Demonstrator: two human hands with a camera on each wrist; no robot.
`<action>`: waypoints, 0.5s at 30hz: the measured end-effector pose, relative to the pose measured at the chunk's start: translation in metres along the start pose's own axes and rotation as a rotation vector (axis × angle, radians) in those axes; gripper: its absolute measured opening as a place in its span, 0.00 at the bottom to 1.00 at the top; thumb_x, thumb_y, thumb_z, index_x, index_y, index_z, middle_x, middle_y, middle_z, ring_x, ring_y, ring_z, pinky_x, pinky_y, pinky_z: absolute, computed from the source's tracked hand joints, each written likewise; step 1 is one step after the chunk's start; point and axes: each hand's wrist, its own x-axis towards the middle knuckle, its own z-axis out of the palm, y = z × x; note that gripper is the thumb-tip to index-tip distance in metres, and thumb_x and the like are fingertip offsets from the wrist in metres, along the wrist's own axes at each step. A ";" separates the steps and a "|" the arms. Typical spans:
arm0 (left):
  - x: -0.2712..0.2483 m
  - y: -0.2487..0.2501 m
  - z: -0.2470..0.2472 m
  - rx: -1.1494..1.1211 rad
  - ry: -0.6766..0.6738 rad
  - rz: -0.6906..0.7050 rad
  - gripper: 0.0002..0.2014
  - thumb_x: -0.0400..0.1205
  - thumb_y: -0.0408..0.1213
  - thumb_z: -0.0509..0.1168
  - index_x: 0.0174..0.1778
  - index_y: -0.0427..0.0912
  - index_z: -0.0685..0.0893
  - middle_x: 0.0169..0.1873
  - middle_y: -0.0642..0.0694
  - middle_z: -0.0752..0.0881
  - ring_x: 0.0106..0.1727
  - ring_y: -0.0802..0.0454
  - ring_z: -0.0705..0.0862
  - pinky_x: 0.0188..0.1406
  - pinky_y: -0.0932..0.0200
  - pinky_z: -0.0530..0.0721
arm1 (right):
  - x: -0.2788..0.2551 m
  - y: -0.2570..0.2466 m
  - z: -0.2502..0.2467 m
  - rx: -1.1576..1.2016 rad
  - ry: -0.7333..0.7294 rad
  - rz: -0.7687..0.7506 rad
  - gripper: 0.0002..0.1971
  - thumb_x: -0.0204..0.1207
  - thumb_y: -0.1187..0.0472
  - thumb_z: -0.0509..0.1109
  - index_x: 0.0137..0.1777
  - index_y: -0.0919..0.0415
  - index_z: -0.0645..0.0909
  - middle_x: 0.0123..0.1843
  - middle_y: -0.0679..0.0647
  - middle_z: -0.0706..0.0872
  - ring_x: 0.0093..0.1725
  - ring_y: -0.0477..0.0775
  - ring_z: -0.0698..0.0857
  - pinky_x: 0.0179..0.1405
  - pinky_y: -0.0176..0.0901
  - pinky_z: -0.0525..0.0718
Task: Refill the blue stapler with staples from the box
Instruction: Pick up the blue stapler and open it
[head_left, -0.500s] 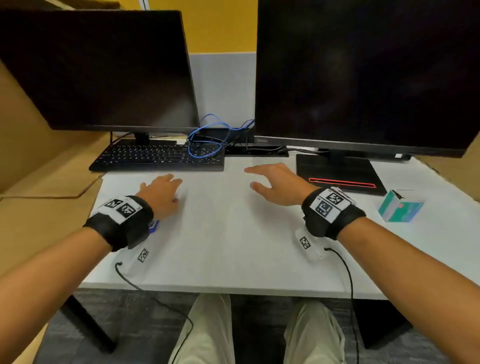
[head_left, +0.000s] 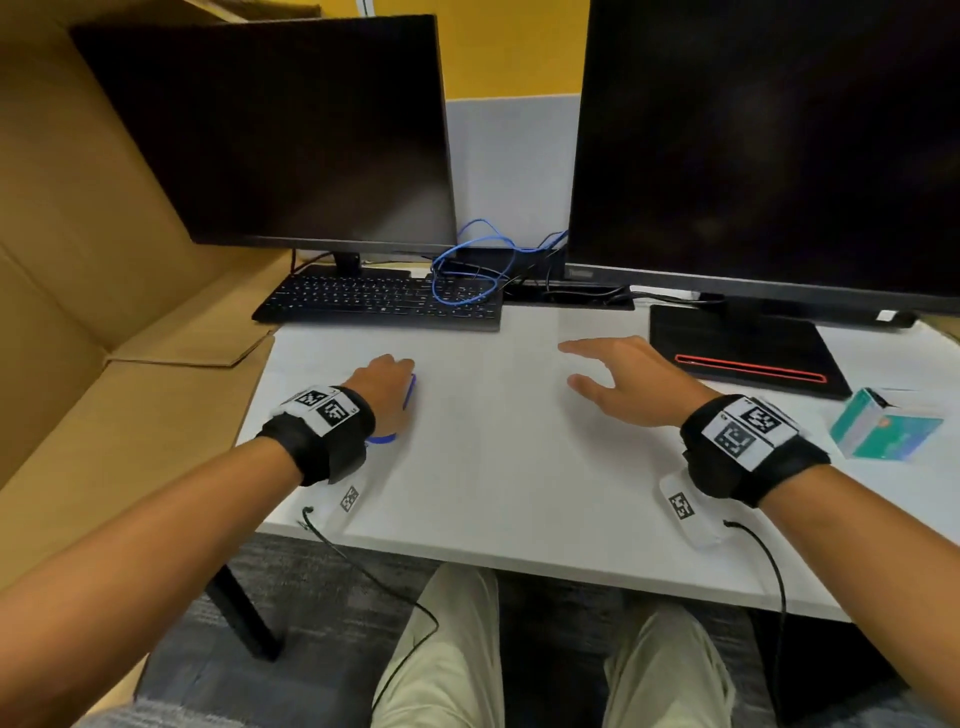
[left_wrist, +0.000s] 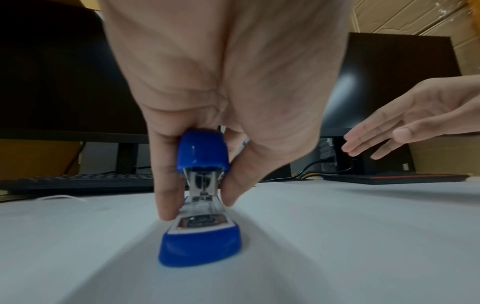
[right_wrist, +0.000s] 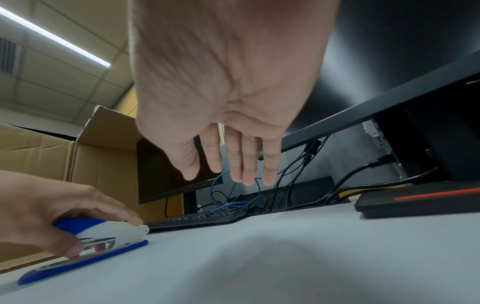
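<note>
The blue and white stapler (left_wrist: 201, 224) (right_wrist: 101, 242) lies flat on the white desk (head_left: 493, 467), mostly hidden under my left hand (head_left: 387, 387) in the head view, where only blue edges (head_left: 410, 389) show. My left hand (left_wrist: 197, 181) grips its sides, thumb on one side and fingers on the other. My right hand (head_left: 597, 371) (right_wrist: 228, 174) hovers above the desk to the right of the stapler, fingers straight and spread, holding nothing. The teal and white staple box (head_left: 883, 423) lies on the desk at the right, beyond my right wrist.
Two dark monitors (head_left: 291, 130) (head_left: 769, 145) stand at the back, with a black keyboard (head_left: 379, 304), blue cables (head_left: 467, 270) and a black monitor base (head_left: 743, 353) with a red stripe. Cardboard boxes (head_left: 78, 312) flank the desk's left edge.
My left hand has curled down onto the stapler and now grips it. My right hand stays spread above the desk at about the same place.
</note>
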 end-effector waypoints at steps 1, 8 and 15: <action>0.000 0.007 0.000 -0.011 -0.002 0.023 0.30 0.73 0.32 0.65 0.74 0.39 0.70 0.67 0.37 0.74 0.68 0.33 0.78 0.63 0.43 0.81 | -0.001 0.000 0.000 0.000 -0.002 0.000 0.27 0.83 0.46 0.61 0.81 0.49 0.68 0.80 0.47 0.74 0.81 0.54 0.70 0.80 0.54 0.69; -0.005 0.077 0.002 -0.053 -0.041 0.223 0.28 0.78 0.48 0.68 0.71 0.39 0.75 0.67 0.38 0.74 0.68 0.38 0.76 0.67 0.49 0.76 | -0.010 -0.004 -0.003 -0.019 -0.040 0.009 0.27 0.82 0.46 0.62 0.80 0.49 0.69 0.79 0.47 0.76 0.79 0.53 0.71 0.78 0.54 0.72; -0.011 0.125 0.002 0.058 -0.137 0.398 0.40 0.73 0.43 0.74 0.80 0.43 0.65 0.74 0.39 0.71 0.72 0.40 0.76 0.66 0.52 0.76 | -0.026 0.000 -0.009 -0.115 -0.172 0.025 0.27 0.79 0.43 0.65 0.76 0.51 0.74 0.68 0.50 0.85 0.66 0.52 0.81 0.64 0.50 0.83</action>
